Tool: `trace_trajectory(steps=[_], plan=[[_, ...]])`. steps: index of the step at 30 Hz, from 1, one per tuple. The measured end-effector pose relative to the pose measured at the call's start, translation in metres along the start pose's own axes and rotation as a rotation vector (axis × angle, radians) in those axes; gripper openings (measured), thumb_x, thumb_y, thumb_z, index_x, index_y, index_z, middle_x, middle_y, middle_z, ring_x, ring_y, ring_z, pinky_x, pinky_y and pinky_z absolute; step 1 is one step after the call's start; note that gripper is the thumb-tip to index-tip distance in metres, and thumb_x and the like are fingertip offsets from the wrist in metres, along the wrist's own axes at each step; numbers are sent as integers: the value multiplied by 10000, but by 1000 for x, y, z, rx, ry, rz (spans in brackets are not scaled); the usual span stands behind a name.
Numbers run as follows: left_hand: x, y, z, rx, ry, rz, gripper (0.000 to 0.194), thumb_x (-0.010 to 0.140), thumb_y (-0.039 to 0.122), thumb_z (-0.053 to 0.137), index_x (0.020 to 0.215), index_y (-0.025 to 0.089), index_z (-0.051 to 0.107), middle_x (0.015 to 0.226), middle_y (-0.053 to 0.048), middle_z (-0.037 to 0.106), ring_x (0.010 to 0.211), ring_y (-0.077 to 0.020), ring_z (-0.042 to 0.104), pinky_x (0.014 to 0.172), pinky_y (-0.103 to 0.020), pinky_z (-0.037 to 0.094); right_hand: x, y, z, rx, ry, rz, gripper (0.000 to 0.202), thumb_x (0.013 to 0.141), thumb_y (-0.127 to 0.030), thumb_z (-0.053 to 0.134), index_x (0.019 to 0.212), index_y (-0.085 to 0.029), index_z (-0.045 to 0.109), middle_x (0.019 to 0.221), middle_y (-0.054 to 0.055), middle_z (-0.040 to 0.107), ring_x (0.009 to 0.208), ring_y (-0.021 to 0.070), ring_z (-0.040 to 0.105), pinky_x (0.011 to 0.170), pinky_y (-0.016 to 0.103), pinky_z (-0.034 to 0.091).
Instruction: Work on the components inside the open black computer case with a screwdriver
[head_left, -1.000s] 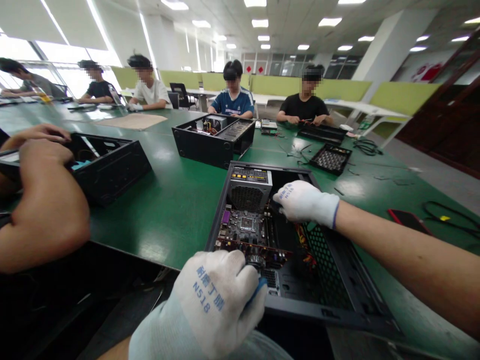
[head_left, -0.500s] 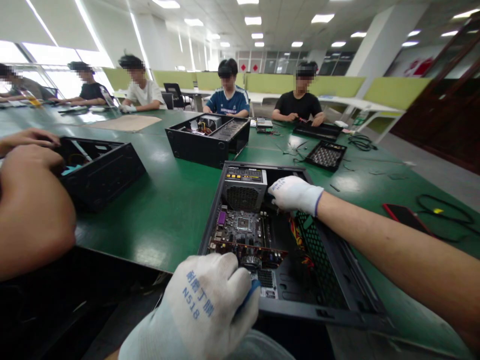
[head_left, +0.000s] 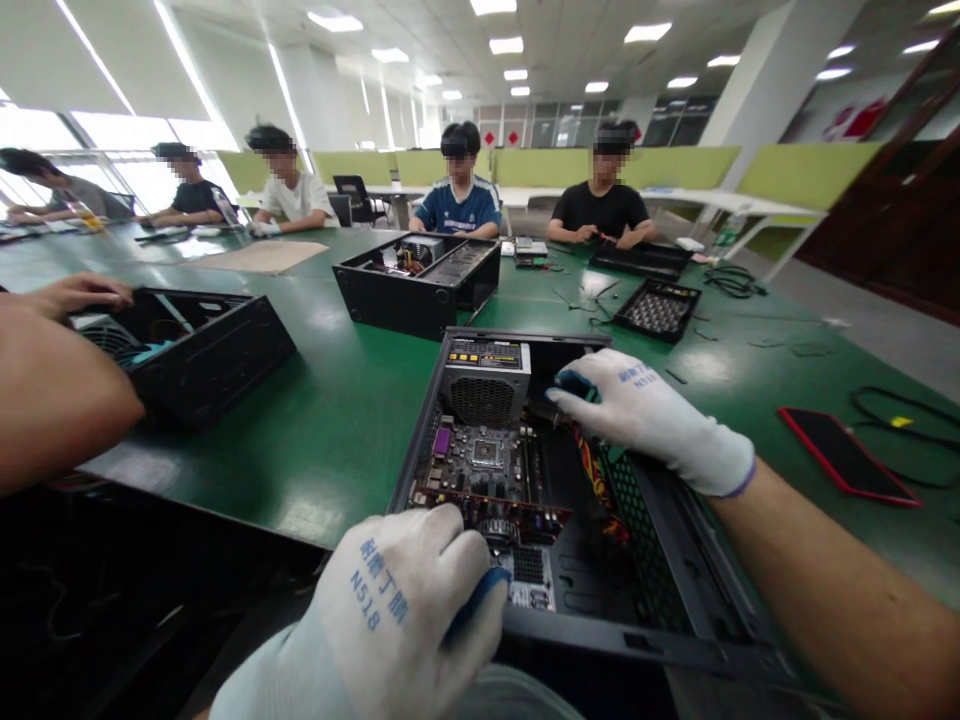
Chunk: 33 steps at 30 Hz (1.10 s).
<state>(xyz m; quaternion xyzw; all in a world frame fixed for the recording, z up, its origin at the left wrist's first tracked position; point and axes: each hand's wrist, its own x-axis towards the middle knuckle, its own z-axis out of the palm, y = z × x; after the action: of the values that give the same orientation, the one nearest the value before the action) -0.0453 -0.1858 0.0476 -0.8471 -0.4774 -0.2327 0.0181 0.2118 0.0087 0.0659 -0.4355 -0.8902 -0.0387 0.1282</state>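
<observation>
a: what is at the center?

b: an open computer case [head_left: 585, 632], lying on a green table [head_left: 345, 440] between two gloved hands. its near left corner is under the left fingers.

a: how are the fingers?

b: the left hand [head_left: 405, 590] has its fingers curled close together, thumb below; i cannot tell whether they pinch anything. the right hand [head_left: 645, 410] has its thumb and forefinger parted, with nothing visible in the gap.

a: how far along is the inside?

b: a power supply [head_left: 487, 395] sits in place, just left of the right fingertips. beyond the left fingers are an expansion card [head_left: 525, 518] and a motherboard [head_left: 465, 450]. the processor socket [head_left: 487, 454] has no cooler over it, and no cover closes the case. colored cables [head_left: 595, 475] hang loosely below the right fingers; their connections are unclear.

a: and farther out?

b: a red-edged dark slab [head_left: 847, 455] lies right of the right fingers. a second case [head_left: 405, 300] stands beyond both hands; a co-worker's arm [head_left: 60, 400] reaches by a third case [head_left: 210, 350], far left of the left fingers.
</observation>
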Motion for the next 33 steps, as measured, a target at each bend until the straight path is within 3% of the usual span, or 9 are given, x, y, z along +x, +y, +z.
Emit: trace_trajectory(steps=[4,8,11,16,20,27,33], plan=[[13,1,-13,-96,-113,-59,42,942,251,524,924,247,562,819,-5,622,692,-182,615,599,-324,453,-6,1,5,71,35,-12,432,1000,-515,542,1089,-152,758,1029,124,753,957,254,656,876,346,462],[41,-7,-14,-18,-174,-38,210,981,209,486,1181,218,548,1070,-71,682,957,-223,683,841,-363,553,-6,3,7,84,50,-28,443,1001,-519,550,1134,-144,747,1064,135,748,983,258,650,903,351,451],[74,-21,1,88,-286,-27,241,1015,216,447,1230,165,543,1220,-139,664,1144,-266,663,1013,-433,539,-7,4,9,84,65,-39,448,1007,-518,546,1150,-141,741,1081,139,745,1002,262,645,914,354,444],[136,-47,37,236,-721,-78,330,975,236,528,1281,114,545,1267,-178,686,1169,-300,694,1016,-413,556,-10,6,10,81,82,-45,451,1006,-525,552,1157,-142,734,1086,141,745,1007,267,643,920,358,440],[167,-59,66,286,-912,-74,470,873,237,664,1316,116,564,1317,-207,692,1193,-332,700,985,-405,574,-12,6,10,119,93,-41,436,1011,-509,553,1155,-138,734,1093,142,743,1030,271,643,941,362,443],[174,-73,104,316,-1001,-48,624,742,250,770,1332,162,586,1330,-178,707,1223,-332,690,1029,-416,554,-15,6,11,95,109,-84,436,1016,-508,545,1147,-139,736,1087,141,748,1045,292,642,951,388,430],[168,-78,112,317,-1016,-39,701,712,216,786,1367,130,553,1326,-200,698,1203,-355,699,1002,-429,571,-16,8,14,77,112,-117,448,1018,-517,545,1168,-138,732,1096,138,747,1048,295,634,937,387,413]])
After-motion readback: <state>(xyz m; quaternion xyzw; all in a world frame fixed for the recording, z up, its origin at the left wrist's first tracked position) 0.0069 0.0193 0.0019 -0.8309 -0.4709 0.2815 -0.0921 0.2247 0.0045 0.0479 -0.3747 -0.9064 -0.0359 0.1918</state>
